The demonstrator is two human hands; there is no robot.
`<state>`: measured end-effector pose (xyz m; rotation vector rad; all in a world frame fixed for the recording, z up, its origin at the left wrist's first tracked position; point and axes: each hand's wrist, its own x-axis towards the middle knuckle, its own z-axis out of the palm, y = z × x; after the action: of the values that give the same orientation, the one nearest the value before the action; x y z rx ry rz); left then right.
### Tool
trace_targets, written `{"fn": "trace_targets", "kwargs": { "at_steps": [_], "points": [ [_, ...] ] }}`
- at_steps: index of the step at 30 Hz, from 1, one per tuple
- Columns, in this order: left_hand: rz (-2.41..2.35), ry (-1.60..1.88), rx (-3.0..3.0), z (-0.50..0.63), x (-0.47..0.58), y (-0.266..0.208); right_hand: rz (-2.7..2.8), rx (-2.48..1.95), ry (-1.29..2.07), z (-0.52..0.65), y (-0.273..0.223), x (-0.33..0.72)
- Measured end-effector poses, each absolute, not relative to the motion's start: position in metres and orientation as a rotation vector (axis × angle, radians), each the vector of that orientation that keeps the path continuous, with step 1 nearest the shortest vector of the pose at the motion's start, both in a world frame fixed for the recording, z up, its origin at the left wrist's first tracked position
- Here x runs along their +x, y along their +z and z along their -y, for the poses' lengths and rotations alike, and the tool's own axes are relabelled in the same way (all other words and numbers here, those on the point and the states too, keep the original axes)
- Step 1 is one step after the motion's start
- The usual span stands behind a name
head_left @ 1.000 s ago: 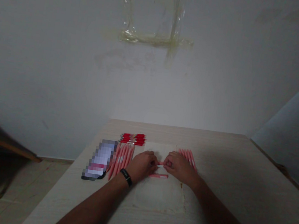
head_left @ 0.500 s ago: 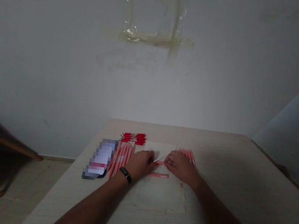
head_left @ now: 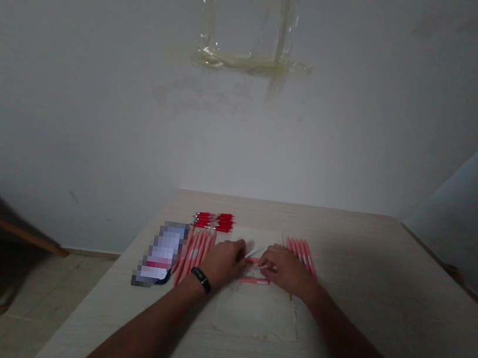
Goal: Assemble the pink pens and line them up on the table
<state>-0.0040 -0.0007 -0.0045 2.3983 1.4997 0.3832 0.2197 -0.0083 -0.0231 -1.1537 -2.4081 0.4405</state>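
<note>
My left hand [head_left: 227, 260], wearing a black wristband, is closed at the near end of a pink pen barrel [head_left: 252, 260]. A slim white piece [head_left: 254, 252] sticks out beside its fingertips. Opposite it, my right hand [head_left: 284, 269] has its fingers pinched together close to the barrel's other end; a thin pale thing shows at the fingertips, too small to make out. Below both hands, another pink pen part [head_left: 254, 280] lies crosswise on a pale taped-down sheet [head_left: 255, 317].
Several pink pens [head_left: 195, 253] lie left of my left hand, beside a phone [head_left: 161, 254] with a blurred screen. Several red pens [head_left: 214, 221] lie behind them. More pink pens [head_left: 302, 254] rest beyond my right hand. The table [head_left: 347, 230] meets a wall.
My right hand's fingers have shifted slightly left and down, and its grip at the barrel end has changed. More of the pink pens behind it shows. My left hand has barely moved.
</note>
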Motion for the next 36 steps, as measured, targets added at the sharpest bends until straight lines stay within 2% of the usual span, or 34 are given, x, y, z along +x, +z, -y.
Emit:
{"fn": "trace_targets", "kwargs": {
  "at_steps": [13, 22, 36],
  "points": [
    [-1.528, 0.367, 2.377, 0.0, -0.003, -0.003, 2.416, -1.167, 0.426, 0.007, -0.023, 0.218],
    [-1.49, 0.455, 2.355, -0.001, -0.003, -0.003, 2.269, -1.388, 0.221, 0.002, -0.01, 0.235],
    [-1.466, 0.486, 2.368, 0.0, -0.003, -0.004, 2.285, -1.361, 0.193, 0.002, -0.012, 0.235]
  ]
}}
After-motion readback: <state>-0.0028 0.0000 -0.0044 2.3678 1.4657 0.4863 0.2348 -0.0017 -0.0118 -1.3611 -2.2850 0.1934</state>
